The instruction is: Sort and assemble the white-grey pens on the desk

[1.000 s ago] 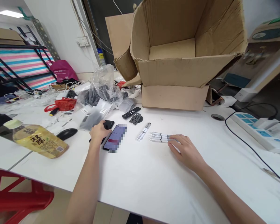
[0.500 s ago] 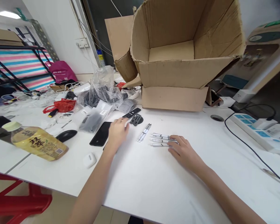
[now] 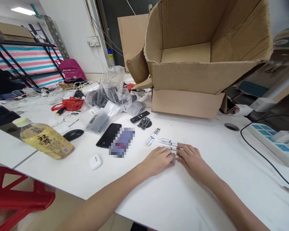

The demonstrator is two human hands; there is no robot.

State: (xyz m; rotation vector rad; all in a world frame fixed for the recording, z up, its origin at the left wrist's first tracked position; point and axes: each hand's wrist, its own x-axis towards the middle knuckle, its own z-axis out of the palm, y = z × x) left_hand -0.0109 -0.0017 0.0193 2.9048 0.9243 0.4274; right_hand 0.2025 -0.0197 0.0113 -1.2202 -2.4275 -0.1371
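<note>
Several white pens lie side by side on the white table, tips to the right. My right hand rests over their right ends, its fingers bent around them. Beside it my left hand touches the near pen at its left part, with fingers curled and partly covering it; what it grips is too small to make out. Two more pens lie together to the left, slanted and touching neither hand.
A large open cardboard box stands at the back. Left are a black phone, a blurred-out phone, a white earphone case, a remote, a bottle and plastic bags. A power strip lies right.
My left hand has moved right, from over the phones to the pens by my right hand, uncovering the second phone. My right hand stays at the pens. The view has shifted slightly.
</note>
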